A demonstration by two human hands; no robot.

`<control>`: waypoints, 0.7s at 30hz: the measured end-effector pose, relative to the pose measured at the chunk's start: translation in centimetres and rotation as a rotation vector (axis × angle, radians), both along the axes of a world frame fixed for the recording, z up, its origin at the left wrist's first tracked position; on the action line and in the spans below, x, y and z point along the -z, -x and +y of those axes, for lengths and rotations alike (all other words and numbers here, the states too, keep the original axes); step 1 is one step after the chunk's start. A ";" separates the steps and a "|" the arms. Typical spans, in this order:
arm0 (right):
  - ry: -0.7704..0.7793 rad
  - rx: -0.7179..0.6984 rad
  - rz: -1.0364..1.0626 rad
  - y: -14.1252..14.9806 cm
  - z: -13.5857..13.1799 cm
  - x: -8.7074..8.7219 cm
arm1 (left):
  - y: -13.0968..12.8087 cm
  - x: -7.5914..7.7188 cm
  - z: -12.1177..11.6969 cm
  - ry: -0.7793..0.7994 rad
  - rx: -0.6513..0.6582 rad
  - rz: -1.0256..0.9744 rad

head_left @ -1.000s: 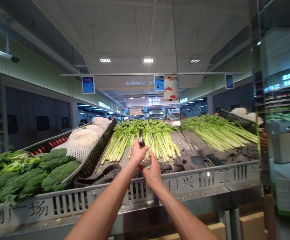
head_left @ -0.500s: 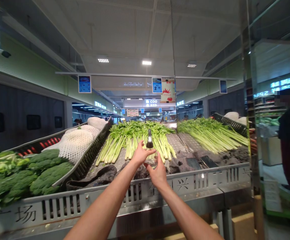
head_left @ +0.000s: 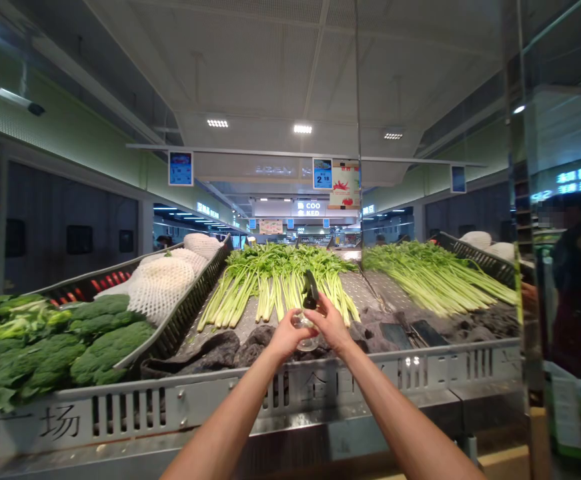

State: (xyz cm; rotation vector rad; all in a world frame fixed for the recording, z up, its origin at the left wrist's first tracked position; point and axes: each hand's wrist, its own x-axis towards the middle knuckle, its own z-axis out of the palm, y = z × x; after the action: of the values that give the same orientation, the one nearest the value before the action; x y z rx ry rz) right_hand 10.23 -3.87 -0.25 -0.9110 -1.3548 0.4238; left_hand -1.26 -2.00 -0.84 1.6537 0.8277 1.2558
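Observation:
A small clear spray bottle with a black top is held up between my hands, in front of the celery. My left hand is closed around the left side of its clear body. On the other side, my right hand grips the bottle near the neck, just below the black top. Some of its fingers are hidden behind the bottle. Behind my hands, celery bunches lie in a row on a sloped metal shelf, leaves toward the back.
Broccoli and net-wrapped pale vegetables sit at left beside a black crate divider. Dark cloth lies along the shelf front, behind a grey slatted rail. A mirror reflects celery. A person shows at far right.
My right hand has risen to the bottle's neck, and my left hand has lowered onto its body. The black top now tilts and has turned. The view has shifted slightly left.

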 end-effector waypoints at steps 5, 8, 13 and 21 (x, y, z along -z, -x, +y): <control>0.054 0.132 0.053 0.1 0.6 -1.3 | -1.9 1.1 -0.2 -0.109 -0.049 0.126; 0.052 0.110 0.062 -0.7 0.8 -1.4 | -2.4 1.5 -0.4 -0.086 -0.025 0.120; 0.014 0.003 0.063 -2.3 0.6 -1.7 | -3.2 1.4 -0.7 -0.029 0.028 0.097; 0.050 0.274 -0.047 -4.5 1.2 -2.4 | -5.3 0.7 -1.5 0.001 0.094 0.103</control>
State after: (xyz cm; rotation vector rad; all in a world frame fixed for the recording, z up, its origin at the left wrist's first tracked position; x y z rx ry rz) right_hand 14.71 -2.68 2.17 -1.1366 -1.2438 0.2278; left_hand 4.04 -3.50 -1.53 1.7485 0.8022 1.1127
